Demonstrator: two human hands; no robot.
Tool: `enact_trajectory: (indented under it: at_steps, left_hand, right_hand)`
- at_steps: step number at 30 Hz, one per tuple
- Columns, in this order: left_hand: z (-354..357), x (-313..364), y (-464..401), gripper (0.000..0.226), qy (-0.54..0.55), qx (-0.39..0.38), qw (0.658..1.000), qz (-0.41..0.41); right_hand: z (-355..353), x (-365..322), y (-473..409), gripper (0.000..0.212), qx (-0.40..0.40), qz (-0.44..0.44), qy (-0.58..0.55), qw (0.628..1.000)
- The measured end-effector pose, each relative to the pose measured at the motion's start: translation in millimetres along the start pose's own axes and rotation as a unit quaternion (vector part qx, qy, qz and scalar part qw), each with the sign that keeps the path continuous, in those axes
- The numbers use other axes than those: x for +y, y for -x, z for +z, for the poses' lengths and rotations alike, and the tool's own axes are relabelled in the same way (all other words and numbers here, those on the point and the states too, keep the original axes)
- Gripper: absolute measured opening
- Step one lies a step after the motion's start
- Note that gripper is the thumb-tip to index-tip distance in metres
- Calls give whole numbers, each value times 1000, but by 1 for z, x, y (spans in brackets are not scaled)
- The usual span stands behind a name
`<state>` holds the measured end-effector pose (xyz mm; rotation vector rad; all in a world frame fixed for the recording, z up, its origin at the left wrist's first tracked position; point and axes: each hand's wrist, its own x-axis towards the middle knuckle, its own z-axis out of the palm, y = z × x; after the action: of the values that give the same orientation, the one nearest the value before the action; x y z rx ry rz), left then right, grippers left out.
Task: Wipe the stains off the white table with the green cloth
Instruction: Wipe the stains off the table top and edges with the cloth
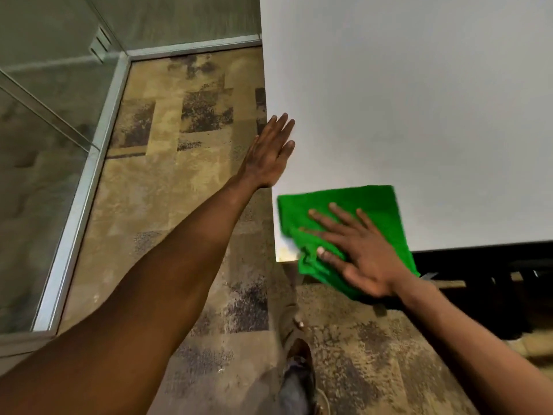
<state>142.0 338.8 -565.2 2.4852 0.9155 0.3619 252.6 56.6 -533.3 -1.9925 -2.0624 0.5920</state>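
Left hand (269,154) flat, fingers straight, at white table (419,100) edge; right hand (359,250) spread on green cloth (374,202).

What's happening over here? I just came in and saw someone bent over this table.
A person is wiping the white table with a green cloth. The right hand lies flat on the cloth, fingers spread, at the table's near left corner, where part of the cloth hangs over the edge. The left hand rests open on the table's left edge, apparently as a brace. No stains are clearly visible on the surface in view.
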Motion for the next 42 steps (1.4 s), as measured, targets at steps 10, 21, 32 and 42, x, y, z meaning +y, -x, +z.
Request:
enact_trajectory:
  at_steps: [10,21,32,42]
  left_hand:
    - [-3,4,-4,65,-68,-16,997,13]
    - [8,6,29,60,8,4,982,190]
    - [25,-2,26,57,138,93,963,210]
    - [19,6,40,62,190,118,957,182]
  right_hand:
    - [30,-61,-32,56,63,50,39,996]
    - [28,-42,-37,54,297,258,2,919]
    - [53,-41,-25,57,406,287,-14,867]
    - [52,-49,11,47,380,211,-147,889]
